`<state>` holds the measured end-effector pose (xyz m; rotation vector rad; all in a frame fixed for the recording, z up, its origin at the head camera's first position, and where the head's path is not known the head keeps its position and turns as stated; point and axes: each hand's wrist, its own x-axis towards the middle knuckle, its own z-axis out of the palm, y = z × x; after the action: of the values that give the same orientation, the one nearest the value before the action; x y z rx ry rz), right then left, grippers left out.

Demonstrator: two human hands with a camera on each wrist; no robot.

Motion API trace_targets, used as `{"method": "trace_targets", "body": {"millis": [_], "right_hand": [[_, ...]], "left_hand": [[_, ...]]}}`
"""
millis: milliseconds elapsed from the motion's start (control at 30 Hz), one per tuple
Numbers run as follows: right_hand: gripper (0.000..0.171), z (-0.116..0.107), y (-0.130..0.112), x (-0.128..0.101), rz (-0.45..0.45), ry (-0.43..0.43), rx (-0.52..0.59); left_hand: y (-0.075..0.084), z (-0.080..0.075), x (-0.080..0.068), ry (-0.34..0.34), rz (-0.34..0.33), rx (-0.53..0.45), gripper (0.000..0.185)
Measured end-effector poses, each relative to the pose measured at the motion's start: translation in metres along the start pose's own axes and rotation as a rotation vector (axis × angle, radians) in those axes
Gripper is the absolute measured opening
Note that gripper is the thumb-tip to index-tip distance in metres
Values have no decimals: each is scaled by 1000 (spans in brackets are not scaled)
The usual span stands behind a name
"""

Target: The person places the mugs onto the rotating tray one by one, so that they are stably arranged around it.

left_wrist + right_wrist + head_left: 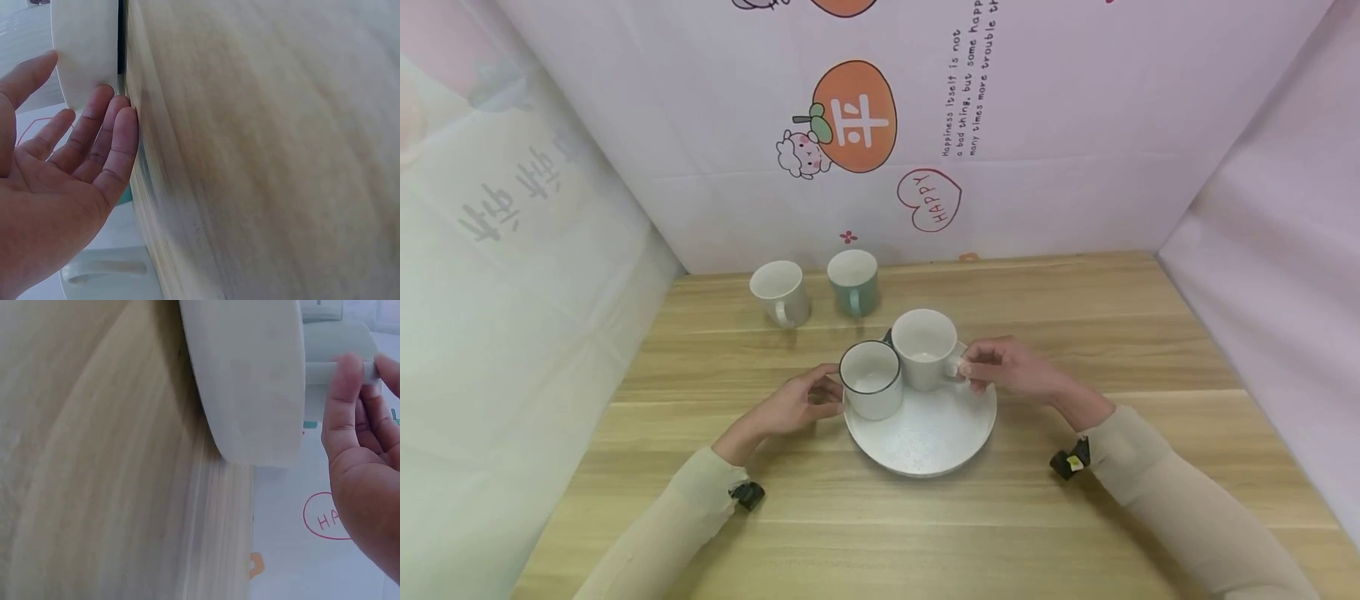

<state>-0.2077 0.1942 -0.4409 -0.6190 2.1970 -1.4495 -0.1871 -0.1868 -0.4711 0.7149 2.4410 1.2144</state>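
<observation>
On a round white tray (925, 446) stand two mugs. One is a white mug (917, 371) at the tray's back; the other, a black-rimmed white mug (877, 403), sits at its left. My right hand (1015, 367) pinches the white mug's handle (322, 373) between thumb and fingers. At the tray's left side, close to the black-rimmed mug, my left hand (793, 404) has its fingers loosely bent. In the left wrist view those fingertips (103, 94) lie right at the tray's side wall.
Behind and to the left, a white mug (780, 292) and a green mug (853, 287) stand on the wooden table (850, 542), handles toward me. Printed cloth (1037, 183) hangs along the back, with pale cloth (512, 317) at both sides.
</observation>
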Motion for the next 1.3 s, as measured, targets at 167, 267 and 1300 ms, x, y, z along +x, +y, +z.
{"method": "trace_targets", "body": {"millis": [167,267,1300], "right_hand": [[32,0,-3,0,31,5,35],[36,0,-6,-1,34,15,49],[25,-26,-10,12,-10,99,-154]], "left_hand": [[2,0,-1,-4,-21,-7,56],[3,0,-1,-6,-32,-16,57],[2,2,-3,9,-35,-10,59]]}}
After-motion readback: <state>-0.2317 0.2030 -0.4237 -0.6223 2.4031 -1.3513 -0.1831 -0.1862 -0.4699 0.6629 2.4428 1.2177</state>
